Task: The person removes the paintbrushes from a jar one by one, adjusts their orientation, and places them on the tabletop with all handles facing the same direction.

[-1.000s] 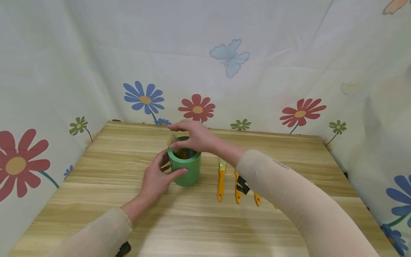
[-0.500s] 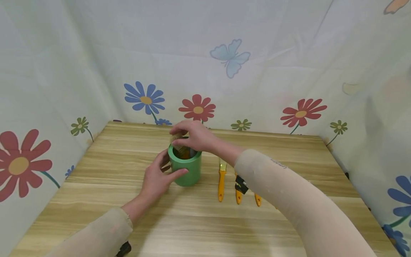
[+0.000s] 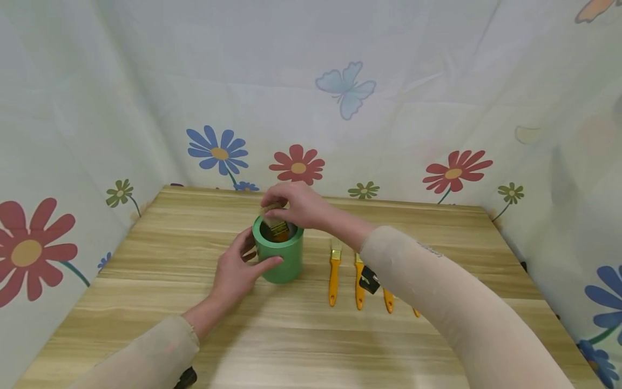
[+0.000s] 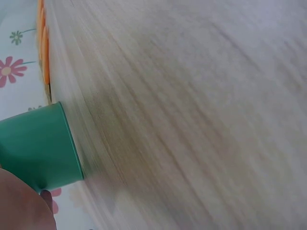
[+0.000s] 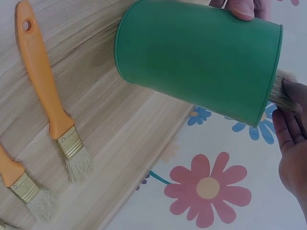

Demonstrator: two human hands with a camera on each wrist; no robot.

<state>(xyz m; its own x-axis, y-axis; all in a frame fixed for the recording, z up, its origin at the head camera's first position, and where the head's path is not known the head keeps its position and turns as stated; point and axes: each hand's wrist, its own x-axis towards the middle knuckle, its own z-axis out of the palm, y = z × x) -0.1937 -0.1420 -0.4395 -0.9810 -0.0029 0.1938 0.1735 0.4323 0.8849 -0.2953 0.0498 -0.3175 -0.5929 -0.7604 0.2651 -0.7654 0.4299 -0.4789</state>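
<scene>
My left hand (image 3: 235, 270) grips the side of a green cylindrical cup (image 3: 285, 263) standing on the table. The thumb lies across its near side in the head view. My right hand (image 3: 302, 206) is over the cup's mouth. It pinches the pale bristles of a paintbrush (image 3: 279, 230) whose handle is down inside the cup. In the right wrist view, the bristles (image 5: 284, 88) stick out past the rim between the right thumb and fingers. A dark shape beside the brush inside the cup is unclear. The left wrist view shows the cup (image 4: 38, 146) and part of the left hand (image 4: 21, 203).
Several orange-handled paintbrushes lie in a row right of the cup, the nearest paintbrush (image 3: 334, 275) with bristles pointing away. The right forearm partly covers the others. A flower-printed cloth (image 3: 340, 135) hangs behind the wooden table (image 3: 291, 346).
The right fingers have come together around the bristles, and the brush in the cup has shifted slightly right, with more of its metal band showing. My left hand and the cup have barely moved.
</scene>
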